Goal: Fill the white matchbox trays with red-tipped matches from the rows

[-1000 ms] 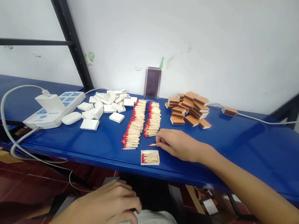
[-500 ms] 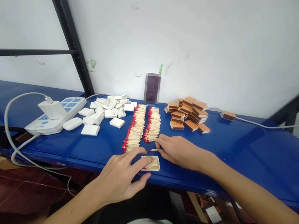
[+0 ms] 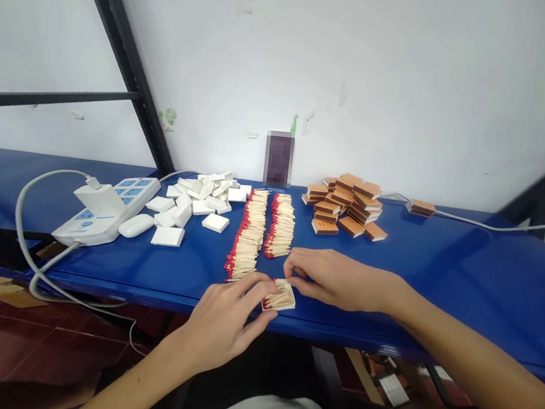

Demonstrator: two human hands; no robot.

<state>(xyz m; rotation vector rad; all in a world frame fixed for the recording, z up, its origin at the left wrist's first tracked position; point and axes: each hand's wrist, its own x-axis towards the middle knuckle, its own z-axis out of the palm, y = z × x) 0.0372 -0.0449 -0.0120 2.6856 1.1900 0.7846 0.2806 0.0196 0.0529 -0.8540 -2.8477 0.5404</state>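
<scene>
A small white tray point(image 3: 286, 305) with red-tipped matches in it lies near the blue table's front edge. My left hand point(image 3: 237, 317) grips the tray at its left end, fingertips over the matches. My right hand point(image 3: 328, 277) is at the tray's upper right, thumb and index finger pinched on a match point(image 3: 278, 281) over the tray's rim. Just beyond stand two long rows of matches, a left row point(image 3: 250, 234) and a shorter right row point(image 3: 280, 228), red heads to the left.
White box pieces point(image 3: 201, 194) are heaped at the left, beside a power strip point(image 3: 92, 222) with a white plug and cable. Brown matchboxes point(image 3: 345, 202) are piled at the right; another brown box point(image 3: 420, 208) sits on a cable. A pixelated upright object point(image 3: 278, 160) stands at the wall.
My right hand has brought the match from the table to the tray. My left hand's fingers have closed in on the tray. The whole view has shifted slightly.
</scene>
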